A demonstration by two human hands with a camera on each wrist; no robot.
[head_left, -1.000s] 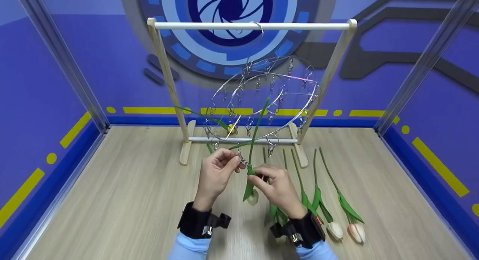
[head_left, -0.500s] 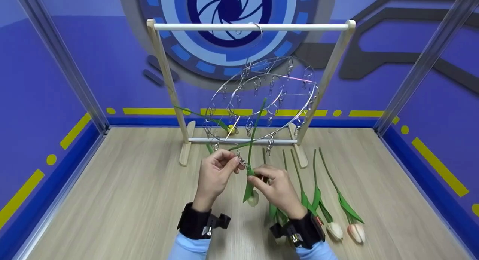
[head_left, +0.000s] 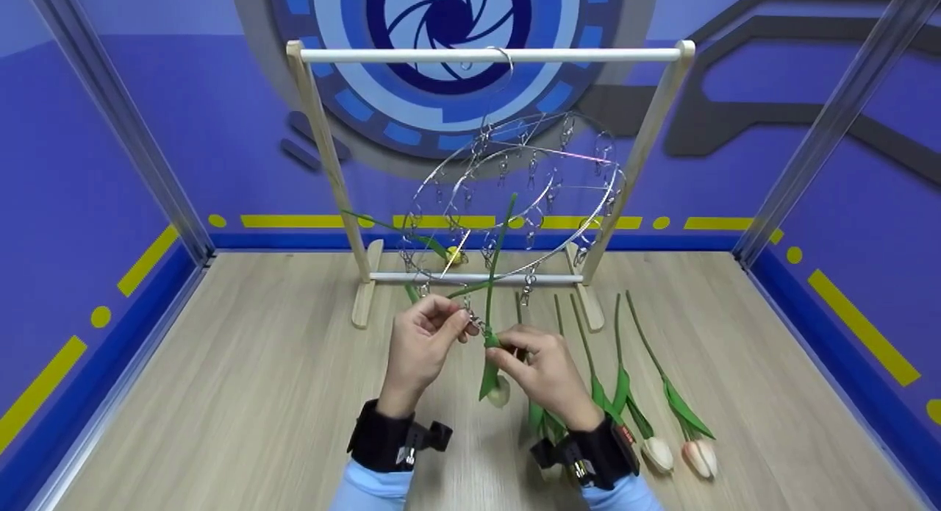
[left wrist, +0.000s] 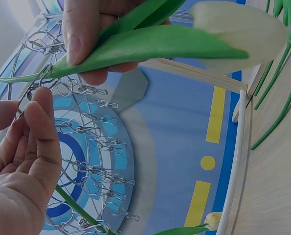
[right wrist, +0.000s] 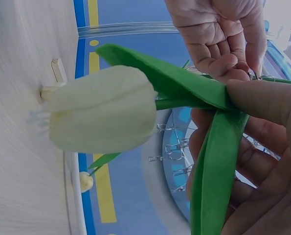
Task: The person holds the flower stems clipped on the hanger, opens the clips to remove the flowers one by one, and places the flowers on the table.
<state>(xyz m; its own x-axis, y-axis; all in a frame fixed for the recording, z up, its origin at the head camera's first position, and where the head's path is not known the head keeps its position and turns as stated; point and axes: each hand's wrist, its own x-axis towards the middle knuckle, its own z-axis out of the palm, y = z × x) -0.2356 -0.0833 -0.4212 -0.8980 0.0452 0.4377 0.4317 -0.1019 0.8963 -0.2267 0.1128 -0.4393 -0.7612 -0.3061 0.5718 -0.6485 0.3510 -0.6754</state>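
My left hand pinches a small wire clip at the low front edge of a round metal clip hanger. My right hand holds an artificial white tulip by its leaves, bloom down and stem up. In the left wrist view the clip sits right at the stem where the leaves begin, just above the left fingertips. The right wrist view shows the white bloom large, the right thumb pressing on the leaf base.
The hanger hooks over the white bar of a wooden stand and tilts toward me. A yellow tulip is on its left side, its stem slanting up. Several tulips lie on the table at right, among them a white one and a pink one.
The white tulip's stem tip has swung slightly left, and its bloom shows a little lower. Both hands keep nearly the same place and grip.
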